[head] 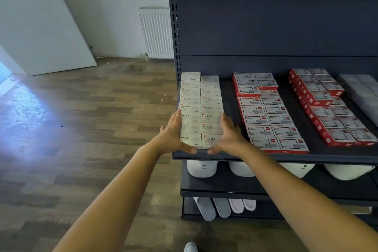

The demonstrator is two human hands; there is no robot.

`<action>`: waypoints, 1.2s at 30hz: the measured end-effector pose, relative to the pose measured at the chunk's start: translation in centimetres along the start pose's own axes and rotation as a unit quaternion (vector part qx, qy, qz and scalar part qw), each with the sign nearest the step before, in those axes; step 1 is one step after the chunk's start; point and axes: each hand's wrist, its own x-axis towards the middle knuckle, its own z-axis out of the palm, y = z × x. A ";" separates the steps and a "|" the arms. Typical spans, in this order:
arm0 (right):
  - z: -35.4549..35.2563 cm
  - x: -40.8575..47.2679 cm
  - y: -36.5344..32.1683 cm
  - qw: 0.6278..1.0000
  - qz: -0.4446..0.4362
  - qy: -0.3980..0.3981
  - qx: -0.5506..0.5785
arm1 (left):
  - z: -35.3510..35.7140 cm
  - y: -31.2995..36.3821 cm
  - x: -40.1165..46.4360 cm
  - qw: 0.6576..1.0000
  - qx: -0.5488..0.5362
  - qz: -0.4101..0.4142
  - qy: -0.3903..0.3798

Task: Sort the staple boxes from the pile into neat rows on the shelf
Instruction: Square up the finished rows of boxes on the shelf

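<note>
White staple boxes [201, 108] lie in two long rows at the left end of the dark shelf [286, 158]. My left hand [173, 133] presses flat against the left side of these rows, thumb along their front edge. My right hand [228, 135] presses flat against their right side, thumb also at the front. Both hands keep their fingers straight. Red staple boxes [270, 112] form two rows in the middle of the shelf. More red boxes [327, 106] run in rows further right, some stacked.
Grey boxes [362, 90] sit at the shelf's far right. White bear-face slippers [202, 168] fill the shelf below, and grey and pink slippers [223, 206] the lowest one. Wooden floor, a radiator [155, 30] and a white door [41, 18] lie to the left.
</note>
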 end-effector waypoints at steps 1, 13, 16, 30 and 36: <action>0.0 0.0 0.0 1.000 0.004 0.001 0.005 | 0.0 -0.2 0.1 1.000 -0.002 0.000 0.003; 0.4 0.1 -0.6 0.998 0.000 0.000 -0.064 | 0.5 1.2 -0.7 0.999 0.043 -0.014 0.001; 1.1 -0.5 0.2 0.984 -0.054 0.038 -0.164 | 0.6 1.9 -1.8 0.986 0.166 -0.005 0.026; 4.2 -1.5 2.2 0.909 -0.324 0.213 -0.156 | 1.6 3.0 -4.0 0.924 0.293 0.203 0.140; 3.4 -2.0 1.4 0.922 -0.303 0.208 -0.120 | 1.0 4.7 -3.4 0.933 0.282 0.202 0.096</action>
